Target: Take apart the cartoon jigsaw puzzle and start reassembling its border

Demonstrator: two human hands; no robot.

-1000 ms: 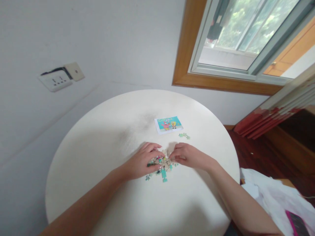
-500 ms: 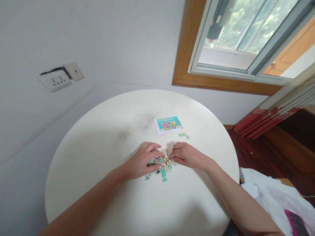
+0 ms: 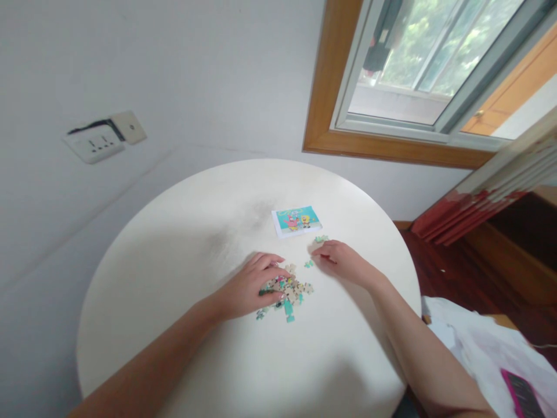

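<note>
A loose heap of small jigsaw puzzle pieces, some bare tan and some teal or multicoloured, lies on the round white table. My left hand rests at the heap's left side, thumb and fingers apart and touching pieces. Beyond the heap, my right hand is low over the table with its fingers curled together; their tips are partly hidden, so what they hold cannot be made out. A small green puzzle piece lies just left of those fingertips. Some light-green pieces sit just beyond the right hand, partly covered by it.
A picture card with cartoon figures on teal lies farther back on the table. Behind stand the wall with a socket and a wood-framed window. At lower right are a white plastic bag and a pink-edged phone.
My right hand has moved from the heap away from me and to the right, near the light-green pieces. A small green piece now shows beside it. My left hand has stayed put.
</note>
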